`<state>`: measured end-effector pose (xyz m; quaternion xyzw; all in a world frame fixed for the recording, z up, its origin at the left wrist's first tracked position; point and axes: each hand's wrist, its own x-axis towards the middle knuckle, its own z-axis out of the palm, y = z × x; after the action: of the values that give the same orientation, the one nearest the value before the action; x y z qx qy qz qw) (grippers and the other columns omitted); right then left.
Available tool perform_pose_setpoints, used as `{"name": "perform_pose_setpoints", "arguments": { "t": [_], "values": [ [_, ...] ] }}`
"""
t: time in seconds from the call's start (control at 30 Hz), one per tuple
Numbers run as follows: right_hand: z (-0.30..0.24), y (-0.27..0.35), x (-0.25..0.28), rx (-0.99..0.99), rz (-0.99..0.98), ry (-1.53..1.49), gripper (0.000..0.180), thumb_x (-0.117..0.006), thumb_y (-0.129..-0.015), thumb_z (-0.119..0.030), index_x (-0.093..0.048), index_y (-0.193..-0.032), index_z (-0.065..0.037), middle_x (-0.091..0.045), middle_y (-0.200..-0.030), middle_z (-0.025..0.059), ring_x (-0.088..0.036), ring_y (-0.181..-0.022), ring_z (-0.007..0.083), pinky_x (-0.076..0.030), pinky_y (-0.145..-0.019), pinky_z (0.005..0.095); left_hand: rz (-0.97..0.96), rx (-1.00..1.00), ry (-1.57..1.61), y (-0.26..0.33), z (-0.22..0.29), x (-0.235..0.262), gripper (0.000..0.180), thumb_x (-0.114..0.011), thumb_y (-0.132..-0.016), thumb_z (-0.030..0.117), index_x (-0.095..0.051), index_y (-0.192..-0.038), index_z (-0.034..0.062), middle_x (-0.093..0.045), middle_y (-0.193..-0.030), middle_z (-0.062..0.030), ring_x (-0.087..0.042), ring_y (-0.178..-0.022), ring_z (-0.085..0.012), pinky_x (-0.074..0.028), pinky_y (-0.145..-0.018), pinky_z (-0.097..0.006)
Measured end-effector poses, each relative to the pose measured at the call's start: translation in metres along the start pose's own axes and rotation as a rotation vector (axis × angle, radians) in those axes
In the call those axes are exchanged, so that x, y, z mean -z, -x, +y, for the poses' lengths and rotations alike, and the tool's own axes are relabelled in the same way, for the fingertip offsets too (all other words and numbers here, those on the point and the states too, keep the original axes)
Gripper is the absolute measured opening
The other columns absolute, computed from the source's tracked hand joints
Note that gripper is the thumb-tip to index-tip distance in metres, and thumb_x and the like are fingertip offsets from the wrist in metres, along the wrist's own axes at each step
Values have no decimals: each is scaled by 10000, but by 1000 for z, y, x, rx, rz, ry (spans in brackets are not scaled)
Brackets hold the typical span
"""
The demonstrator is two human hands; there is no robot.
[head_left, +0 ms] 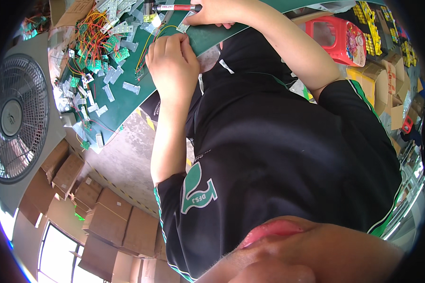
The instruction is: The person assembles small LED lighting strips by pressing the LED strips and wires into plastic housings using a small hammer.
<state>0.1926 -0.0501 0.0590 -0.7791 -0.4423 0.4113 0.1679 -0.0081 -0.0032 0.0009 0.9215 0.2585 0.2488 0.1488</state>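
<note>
At the table's near edge, my left hand (171,61) is closed, its fingers curled down and their tips hidden. A thin red and yellow wire (148,45) runs beside it on the green table (139,96). Just right of it, my right hand (212,12) pinches a small pale flat plate (183,24) with thumb and fingers. A red and black pen-like stick (174,7) lies across at the right hand's fingers; whether the hand holds it I cannot tell. Left of the hands spreads a pile of orange and red wires (93,33) with green circuit boards (93,64).
Several pale plastic pieces (131,87) lie scattered over the table's left part. A large grey fan (12,118) stands at the left. Cardboard boxes (106,217) are stacked at lower left. A red plastic stool (333,40) stands at right near open cartons (389,87).
</note>
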Motion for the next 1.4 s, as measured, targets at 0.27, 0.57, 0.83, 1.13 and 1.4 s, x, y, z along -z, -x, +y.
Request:
{"name": "perform_pose_setpoints", "arguments": {
  "t": [0.27,0.57,0.83,1.13,1.4],
  "values": [
    [4,8,7,90,-3,-37,379,-699,-890,-327,-721,-751,24,-653,-565,155,-679,-516,268,-544,-553,387,-34,-206,-61,-2,-2,9,234,-730,-872,168,-767,-1102,141,-652,-1221,-98,-554,-1247,-349,-419,-1042,-510],
    [5,3,5,56,-25,8,395,-686,-906,-324,-717,-759,41,-658,-571,156,-690,-534,267,-550,-554,377,-150,-257,26,-1,-17,13,303,-715,-895,219,-730,-1175,103,-632,-1355,-159,-545,-1339,-374,-353,-1148,-545],
    [7,2,1,65,1,11,388,-692,-911,-320,-714,-779,44,-668,-593,161,-692,-536,268,-547,-552,376,-170,-326,-42,-1,-23,13,349,-719,-895,232,-732,-1222,111,-638,-1349,-167,-550,-1333,-357,-354,-1150,-526],
    [6,7,7,104,-25,-40,381,-692,-915,-316,-713,-792,44,-668,-593,156,-687,-533,265,-544,-555,380,-140,-288,-19,-2,-23,12,354,-756,-873,210,-763,-1220,135,-653,-1351,-159,-575,-1315,-345,-400,-1121,-484],
    [8,2,0,42,1,-11,379,-698,-925,-308,-684,-811,53,-646,-579,143,-663,-513,243,-514,-530,376,-107,-292,-43,-1,-22,12,344,-762,-874,234,-771,-1210,157,-672,-1337,-128,-590,-1304,-317,-412,-1112,-480]
  ]
}}
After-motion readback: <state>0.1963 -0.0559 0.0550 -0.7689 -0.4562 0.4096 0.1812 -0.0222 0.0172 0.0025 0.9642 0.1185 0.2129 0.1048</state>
